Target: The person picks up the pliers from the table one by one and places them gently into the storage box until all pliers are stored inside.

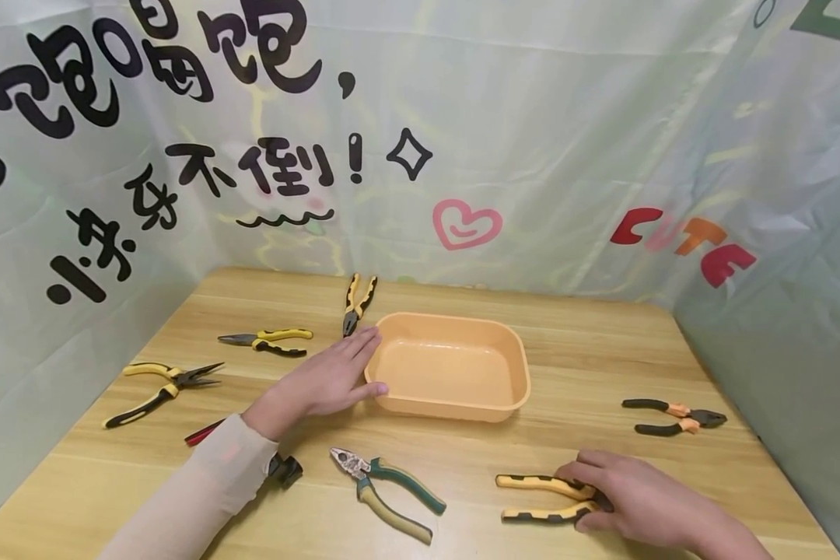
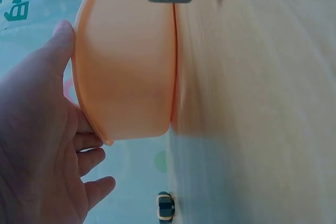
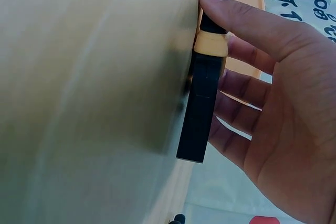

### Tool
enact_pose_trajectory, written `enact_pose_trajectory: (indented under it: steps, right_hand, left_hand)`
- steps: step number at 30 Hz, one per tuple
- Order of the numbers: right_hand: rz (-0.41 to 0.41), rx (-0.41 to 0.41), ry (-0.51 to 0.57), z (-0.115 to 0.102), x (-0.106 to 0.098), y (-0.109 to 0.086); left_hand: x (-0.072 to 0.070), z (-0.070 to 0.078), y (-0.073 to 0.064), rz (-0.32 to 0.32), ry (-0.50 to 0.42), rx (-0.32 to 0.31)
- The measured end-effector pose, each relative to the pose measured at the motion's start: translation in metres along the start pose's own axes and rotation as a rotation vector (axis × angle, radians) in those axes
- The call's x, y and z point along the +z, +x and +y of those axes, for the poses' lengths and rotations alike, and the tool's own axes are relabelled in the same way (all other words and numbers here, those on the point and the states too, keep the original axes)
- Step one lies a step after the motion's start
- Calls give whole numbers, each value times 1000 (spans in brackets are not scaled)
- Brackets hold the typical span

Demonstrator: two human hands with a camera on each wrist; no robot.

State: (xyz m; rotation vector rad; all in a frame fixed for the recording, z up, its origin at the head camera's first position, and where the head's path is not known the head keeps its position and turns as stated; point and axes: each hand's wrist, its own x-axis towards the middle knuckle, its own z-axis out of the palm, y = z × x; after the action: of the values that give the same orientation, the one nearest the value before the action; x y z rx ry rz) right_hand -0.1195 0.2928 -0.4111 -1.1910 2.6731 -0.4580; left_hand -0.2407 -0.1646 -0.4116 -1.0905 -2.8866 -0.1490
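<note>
In the head view, the right hand (image 1: 637,494) pinches the yellow-and-black pliers (image 1: 549,484) about the head, thumb on the near side and fingers on the far side. The pliers' long axis runs left to right, with 2 parted handles pointing left and the head mostly hidden by the fingers. From the right hand, the peach tray (image 1: 448,407) lies to the left and farther from the person, its long side roughly in line with the pliers. The left hand (image 1: 332,377) is the nearer to it: fingers stretched out, it touches the tray's left end. On the wooden table (image 1: 588,334), the green-handled pliers (image 1: 365,476) lie between the 2 hands, in front of the tray. The orange-and-black pliers (image 1: 707,419) lie beyond the right hand, to its right, and 3 more yellow-handled pliers (image 1: 177,379) lie left of and behind the tray.

In the left wrist view, the thumb rests against the tray's rim; the other fingers are loosely bent around the corner, the last 2 standing away from it.

In the right wrist view, the thumb and fingers press the pliers from opposite sides, and they stand edge-on beside the tabletop. Whether they touch it, I cannot tell.
</note>
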Motion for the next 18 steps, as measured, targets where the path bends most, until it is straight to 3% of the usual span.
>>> enact_pose_trajectory:
  steps: [18]
  right_hand:
    - [7, -18, -43, -7, -1, 15]
  left_hand:
    - [0, 1, -2, 8, 2, 5]
